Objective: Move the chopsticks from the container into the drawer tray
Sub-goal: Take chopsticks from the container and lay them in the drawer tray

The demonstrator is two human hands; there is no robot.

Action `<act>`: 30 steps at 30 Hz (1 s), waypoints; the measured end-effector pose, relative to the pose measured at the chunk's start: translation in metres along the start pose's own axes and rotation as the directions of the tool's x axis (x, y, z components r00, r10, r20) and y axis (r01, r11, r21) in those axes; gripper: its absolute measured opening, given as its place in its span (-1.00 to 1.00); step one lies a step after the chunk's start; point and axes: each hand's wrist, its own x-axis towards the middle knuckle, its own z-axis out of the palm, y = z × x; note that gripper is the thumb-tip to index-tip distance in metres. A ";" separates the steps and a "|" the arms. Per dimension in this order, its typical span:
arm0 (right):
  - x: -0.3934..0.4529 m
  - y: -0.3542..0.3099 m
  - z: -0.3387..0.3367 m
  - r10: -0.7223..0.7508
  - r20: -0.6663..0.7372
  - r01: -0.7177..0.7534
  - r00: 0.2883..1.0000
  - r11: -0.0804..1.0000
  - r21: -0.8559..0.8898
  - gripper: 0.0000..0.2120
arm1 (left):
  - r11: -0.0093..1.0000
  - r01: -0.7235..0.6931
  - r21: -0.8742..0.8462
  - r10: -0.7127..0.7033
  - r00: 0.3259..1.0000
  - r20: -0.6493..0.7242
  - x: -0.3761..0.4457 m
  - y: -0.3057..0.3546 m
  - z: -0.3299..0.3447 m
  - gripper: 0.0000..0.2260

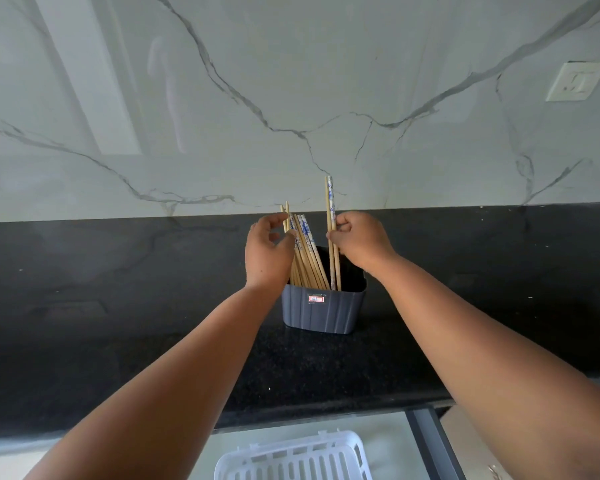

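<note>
A grey ribbed container point(323, 311) stands on the black desk point(118, 323), close to the marble wall point(291, 81) behind it. Most chopsticks point(305, 251) lean to the container's left side, tips down inside it. The left hand point(269, 251) is at that bundle, fingers and thumb curled round its upper part. The right hand point(361, 239) pinches a pair point(331, 216) standing upright at the container's right side, one plain, one blue-patterned; their lower ends are still inside the container. A small red and white label point(316, 299) sits on the container's front. Below the container, past the desk's front edge, a white slotted tray point(291, 459) lies in the open drawer point(426, 441). A wall socket point(575, 81) sits far up right of the container.
</note>
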 end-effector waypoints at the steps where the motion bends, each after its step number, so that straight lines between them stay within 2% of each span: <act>1: -0.002 -0.008 -0.007 -0.007 -0.015 0.008 1.000 0.998 0.065 -0.95 | 1.000 -0.011 -0.024 0.011 1.000 0.016 -0.002 0.005 -0.001 -0.74; 4: -0.013 -0.036 -0.030 -0.007 -0.061 0.023 0.998 0.963 0.270 -0.88 | 0.994 -0.029 -0.106 0.041 0.993 0.115 -0.008 0.021 -0.003 -0.78; 8: -0.035 -0.075 -0.052 -0.066 -0.142 0.120 0.988 0.902 0.415 -0.84 | 0.983 -0.019 -0.182 0.080 0.938 0.336 -0.026 0.040 -0.008 -0.80; 11: -0.050 -0.096 -0.054 -0.076 -0.154 0.146 0.985 0.840 0.523 -0.87 | 0.979 -0.030 -0.204 0.109 0.916 0.387 -0.040 0.051 -0.017 -0.86; 13: -0.060 -0.105 -0.049 -0.091 -0.175 0.172 0.980 0.827 0.535 -0.68 | 0.957 0.027 -0.290 0.091 0.918 0.387 -0.048 0.056 -0.026 -0.88; 15: -0.068 -0.107 -0.044 -0.181 -0.257 0.281 0.949 0.855 0.436 -0.46 | 0.937 0.105 -0.332 0.041 0.914 0.403 -0.053 0.059 -0.037 -0.87; 16: -0.072 -0.106 -0.041 -0.256 -0.297 0.354 0.920 0.870 0.344 -0.44 | 0.931 0.135 -0.340 0.021 0.908 0.419 -0.055 0.060 -0.042 -0.87; 19: -0.079 -0.104 -0.036 -0.493 -0.314 0.531 0.811 0.846 0.044 -0.71 | 0.906 0.203 -0.372 -0.011 0.889 0.458 -0.059 0.061 -0.057 -0.85; 20: -0.080 -0.102 -0.036 -0.577 -0.290 0.589 0.763 0.806 -0.054 -0.76 | 0.890 0.231 -0.392 -0.020 0.881 0.473 -0.060 0.062 -0.061 -0.82; 22: -0.082 -0.100 -0.035 -0.718 -0.182 0.672 0.672 0.694 -0.256 -0.73 | 0.845 0.298 -0.444 -0.034 0.858 0.512 -0.062 0.063 -0.070 -0.76; 25: -0.083 -0.101 -0.036 -0.849 -0.023 0.716 0.527 0.458 -0.527 -0.71 | 0.821 0.347 -0.454 -0.043 0.830 0.556 -0.064 0.064 -0.082 -0.68; 28: -0.080 -0.102 -0.040 -0.923 0.021 0.695 0.385 0.275 -0.664 -0.81 | 0.821 0.378 -0.428 -0.049 0.794 0.606 -0.067 0.062 -0.089 -0.64; 30: -0.077 -0.102 -0.044 -0.942 0.039 0.673 0.334 0.209 -0.709 -0.86 | 0.789 0.425 -0.444 -0.059 0.772 0.633 -0.069 0.061 -0.091 -0.66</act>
